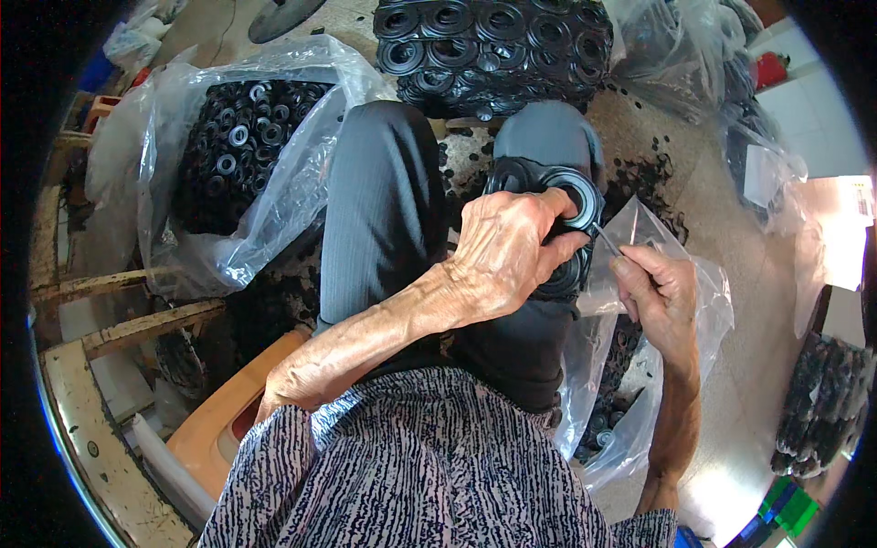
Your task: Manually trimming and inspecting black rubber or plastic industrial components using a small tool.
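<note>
A moulded black rubber sheet with round ring parts lies over my right thigh near the knee. My left hand grips this sheet, its thumb and index finger around one raised rubber ring. In my right hand is a thin metal pick, pinched between thumb and fingers, its tip at the lower right edge of that ring. Part of the sheet is hidden under my left hand. Beyond my knees stands a stack of similar black ring sheets.
At left, a clear plastic bag holds many loose black rings. Another clear bag with black pieces lies by my right leg. Black scraps litter the floor. A worn frame and an orange plastic chair part stand lower left.
</note>
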`<action>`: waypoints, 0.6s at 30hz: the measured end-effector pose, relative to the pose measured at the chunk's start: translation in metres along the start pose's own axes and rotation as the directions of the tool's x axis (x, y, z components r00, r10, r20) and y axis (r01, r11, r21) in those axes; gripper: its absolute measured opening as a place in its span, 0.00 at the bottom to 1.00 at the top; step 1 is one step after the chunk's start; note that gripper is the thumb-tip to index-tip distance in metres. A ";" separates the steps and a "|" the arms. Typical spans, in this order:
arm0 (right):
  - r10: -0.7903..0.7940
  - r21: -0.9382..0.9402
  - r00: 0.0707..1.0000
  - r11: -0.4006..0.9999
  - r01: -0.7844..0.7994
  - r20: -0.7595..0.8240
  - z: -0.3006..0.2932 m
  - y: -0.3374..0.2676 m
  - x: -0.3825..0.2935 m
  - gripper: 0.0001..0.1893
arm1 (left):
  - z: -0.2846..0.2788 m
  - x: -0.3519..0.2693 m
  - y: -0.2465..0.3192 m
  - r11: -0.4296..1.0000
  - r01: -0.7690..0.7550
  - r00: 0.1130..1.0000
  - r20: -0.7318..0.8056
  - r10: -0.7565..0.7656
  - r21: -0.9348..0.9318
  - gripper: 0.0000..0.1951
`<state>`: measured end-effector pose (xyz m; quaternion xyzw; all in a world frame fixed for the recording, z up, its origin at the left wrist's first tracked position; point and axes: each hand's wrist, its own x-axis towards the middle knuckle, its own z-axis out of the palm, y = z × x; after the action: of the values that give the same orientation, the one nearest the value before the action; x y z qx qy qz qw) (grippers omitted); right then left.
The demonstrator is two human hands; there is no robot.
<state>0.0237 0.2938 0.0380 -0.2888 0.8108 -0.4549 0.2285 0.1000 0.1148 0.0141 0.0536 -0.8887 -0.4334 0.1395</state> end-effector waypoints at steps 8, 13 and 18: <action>-0.072 -0.240 0.992 0.970 0.046 -0.101 0.006 -0.005 -0.001 0.05 | 0.002 -0.010 -0.003 0.962 0.085 0.990 -0.090 -0.112 -0.261 0.10; -0.051 -0.278 0.981 0.961 -0.004 -0.189 0.012 0.001 -0.003 0.05 | 0.001 -0.049 -0.017 0.659 0.271 0.904 -0.051 -0.425 -0.701 0.07; -0.086 -0.399 0.969 0.917 -0.015 -0.234 0.006 0.014 -0.008 0.07 | 0.008 -0.084 -0.018 0.278 0.517 0.721 0.237 -0.651 -0.809 0.08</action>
<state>0.0301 0.3010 0.0239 -0.2853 0.9027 -0.3173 0.0543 0.1772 0.1281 -0.0217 0.3329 -0.4717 -0.8155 0.0400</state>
